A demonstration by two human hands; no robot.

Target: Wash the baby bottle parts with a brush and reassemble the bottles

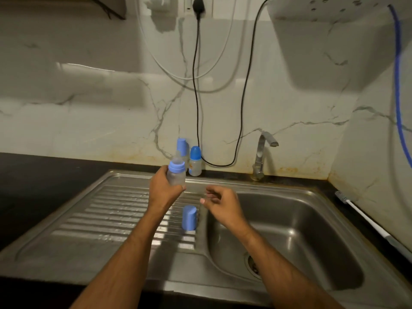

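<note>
My left hand [162,188] grips a clear baby bottle [176,173] with a blue collar and teat, held upright above the drainboard [107,215]. My right hand [223,205] hovers to its right, fingers loosely curled, holding nothing. A blue cap [189,217] lies on the drainboard just below and between the two hands. Two capped bottles stand at the back against the wall: one with a light blue cap [182,148], one with a darker blue cap [195,162]. A white bottle brush [365,217] lies on the counter at the right.
The steel sink basin [312,224] with its drain [253,265] is at the right, a tap [262,152] behind it. Black and white cables [197,97] hang down the marble wall. Dark counter [33,175] borders the sink on the left.
</note>
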